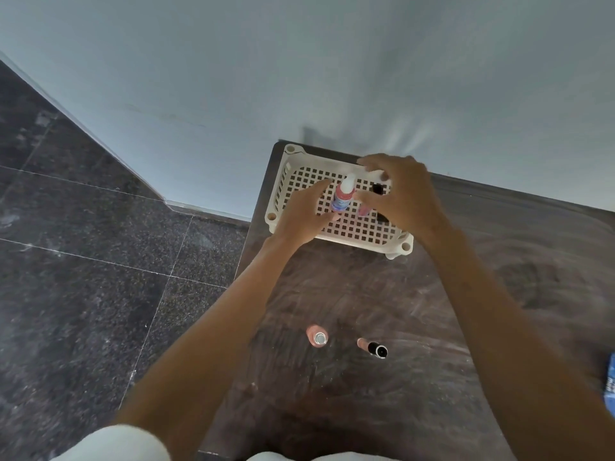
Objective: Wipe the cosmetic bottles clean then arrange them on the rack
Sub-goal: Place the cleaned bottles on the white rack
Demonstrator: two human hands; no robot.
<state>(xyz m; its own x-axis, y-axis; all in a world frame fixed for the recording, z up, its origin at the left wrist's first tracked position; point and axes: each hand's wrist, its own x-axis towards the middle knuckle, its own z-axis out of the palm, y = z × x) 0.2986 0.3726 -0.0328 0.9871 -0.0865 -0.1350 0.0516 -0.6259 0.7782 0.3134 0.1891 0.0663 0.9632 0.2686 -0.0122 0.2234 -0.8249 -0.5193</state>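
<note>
A white perforated rack [362,232] sits at the table's far left corner against the wall. On it stands a red and blue bottle [342,196] with a white cap. My left hand [304,212] lies beside this bottle with fingers stretched out, touching its left side. My right hand [399,194] arches over the rack's back part, fingers curled near the far rim. Under it show a pink bottle [363,210] and a black part [378,188]; whether it holds anything is hidden. A pink bottle with a silver cap [317,335] and a pink tube with a black cap [373,348] stand nearer me.
The dark wooden table [499,294] meets a pale blue wall behind the rack. Its left edge drops to a dark tiled floor [100,261]. A blue packet [610,384] pokes in at the right edge.
</note>
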